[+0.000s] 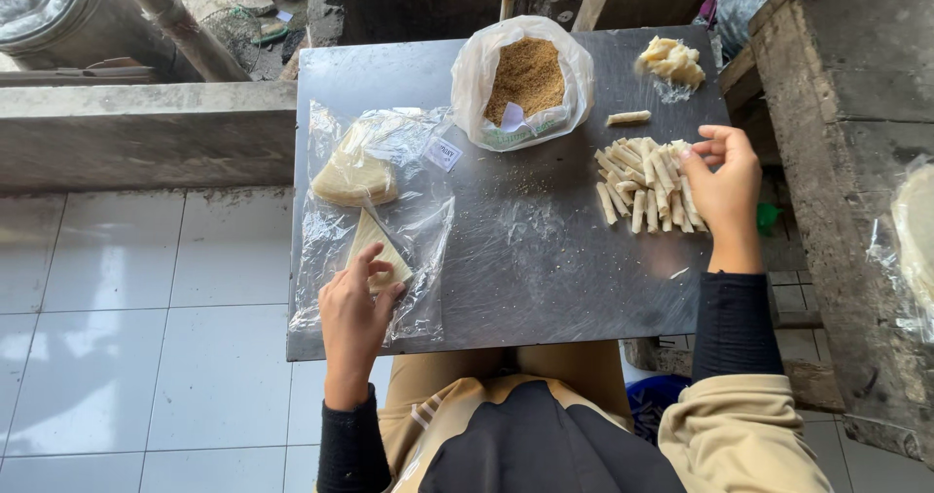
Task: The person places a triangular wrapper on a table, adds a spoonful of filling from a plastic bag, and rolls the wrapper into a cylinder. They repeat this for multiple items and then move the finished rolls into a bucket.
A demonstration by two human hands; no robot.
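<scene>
Centrally, a clear bag (522, 79) of brown crumbs bears a white label (513, 117).

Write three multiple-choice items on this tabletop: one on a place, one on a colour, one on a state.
1. Where does the pile of rolled sticks lie on the metal tabletop?
A. at the person's right
B. at the person's left
C. on the tiled floor

2. What colour are the crumbs in the plastic bag?
A. green
B. brown
C. white

3. What is the left hand doing?
A. hanging off the table
B. resting in the crumbs
C. touching a triangular wrapper

Answers: 1 A, the pile is under the right hand; 2 B, the open bag shows brown crumbs; 3 C, its fingers are on the wrapper's lower edge.
</scene>
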